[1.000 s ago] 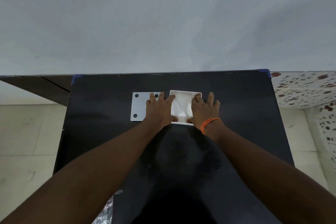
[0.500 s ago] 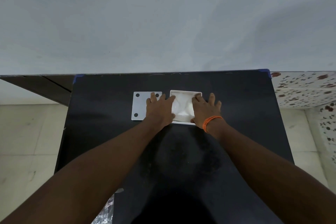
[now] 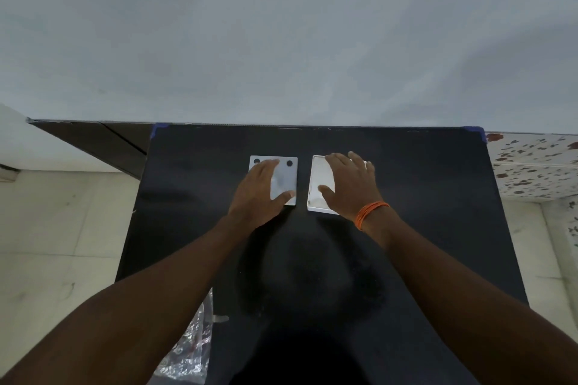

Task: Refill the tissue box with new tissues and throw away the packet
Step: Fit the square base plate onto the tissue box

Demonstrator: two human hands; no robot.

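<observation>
- The left hand [image 3: 261, 189] lies flat, fingers spread, on the grey lid [image 3: 283, 183]; nothing is gripped.
- The right hand [image 3: 350, 186] rests open over the white tissue box [image 3: 319, 184], just right of the lid on the black tabletop [image 3: 422, 197].
- To close well, steady the box, line up the lid's edges, then press evenly.
- A clear packet [image 3: 190, 350] hangs at the near edge, probably for binning.

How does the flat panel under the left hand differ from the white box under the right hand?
The flat panel is a thin greyish sheet with dark round dots at its far corners; the white box has a raised rim and an open hollow, with no dots. Both lie apart on the black table, each under a spread hand.
</observation>
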